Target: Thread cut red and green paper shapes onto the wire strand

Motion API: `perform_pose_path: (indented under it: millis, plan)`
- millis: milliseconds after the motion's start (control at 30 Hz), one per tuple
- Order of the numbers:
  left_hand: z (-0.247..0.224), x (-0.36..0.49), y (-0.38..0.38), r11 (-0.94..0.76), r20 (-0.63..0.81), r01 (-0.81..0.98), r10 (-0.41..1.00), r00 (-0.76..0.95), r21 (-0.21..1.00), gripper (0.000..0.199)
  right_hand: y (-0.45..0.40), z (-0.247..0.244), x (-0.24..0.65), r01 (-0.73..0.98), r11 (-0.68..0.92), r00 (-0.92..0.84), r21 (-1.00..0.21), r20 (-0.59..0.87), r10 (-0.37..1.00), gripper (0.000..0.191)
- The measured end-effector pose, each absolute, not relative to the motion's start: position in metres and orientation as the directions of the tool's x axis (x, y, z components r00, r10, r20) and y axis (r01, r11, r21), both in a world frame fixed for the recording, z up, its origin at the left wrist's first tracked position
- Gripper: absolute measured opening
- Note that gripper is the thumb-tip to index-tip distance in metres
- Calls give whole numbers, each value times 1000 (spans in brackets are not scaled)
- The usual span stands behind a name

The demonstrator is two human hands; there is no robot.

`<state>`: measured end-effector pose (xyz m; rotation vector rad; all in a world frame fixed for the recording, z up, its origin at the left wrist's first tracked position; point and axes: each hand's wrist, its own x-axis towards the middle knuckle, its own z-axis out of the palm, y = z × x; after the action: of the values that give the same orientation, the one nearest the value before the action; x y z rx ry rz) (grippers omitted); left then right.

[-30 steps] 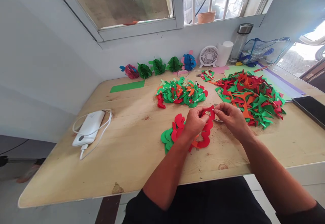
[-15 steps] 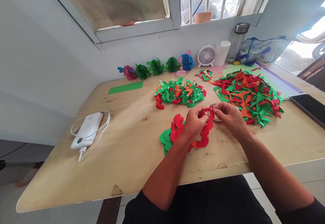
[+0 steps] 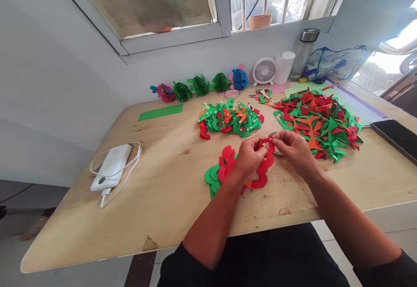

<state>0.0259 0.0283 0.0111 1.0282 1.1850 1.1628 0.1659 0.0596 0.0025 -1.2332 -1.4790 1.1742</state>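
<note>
A curved red paper piece (image 3: 269, 159) is pinched between the fingertips of my left hand (image 3: 250, 153) and my right hand (image 3: 292, 149). It hangs from them onto the table, joined to a curling red strip with an orange bit (image 3: 248, 184). Beneath my left forearm lie more scalloped red pieces (image 3: 226, 163) and green pieces (image 3: 213, 179), partly hidden by the arm. A round ring-shaped item (image 3: 278, 151) rests behind my fingers, mostly covered. Both hands are closed, thumbs against fingers.
Beyond my hands sits a heap of green and red cut shapes (image 3: 230, 120). A larger pile of paper scraps (image 3: 321, 122) lies right, near a phone (image 3: 395, 137). A power bank (image 3: 112, 167) with cable is left. Paper figures (image 3: 199, 86) and a small fan (image 3: 264, 70) line the wall.
Both hands keep their hold on the red paper piece almost unmoved. A small white spot at the right fingertips no longer shows. The whole view has shifted very slightly.
</note>
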Motion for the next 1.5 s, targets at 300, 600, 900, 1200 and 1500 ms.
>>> perform_pose_path:
  millis: [300,600,900,1200,1500]
  plan:
    - [12,26,29,125,-123,-138,992,22,983,31,58,5,163,178,26,-125,-984,4,992,24]
    - [15,26,30,105,-106,-179,994,2,978,27,56,10,162,144,36,-145,-989,15,989,28]
    - [13,25,29,129,-128,-172,992,17,977,24,53,16,166,213,49,-162,-976,14,987,24]
    - [11,25,29,130,-118,-139,989,95,982,18,55,11,165,199,61,-159,-978,29,987,21]
    - [6,20,33,136,-138,-71,990,-24,988,14,65,15,184,379,149,86,-913,195,977,22]
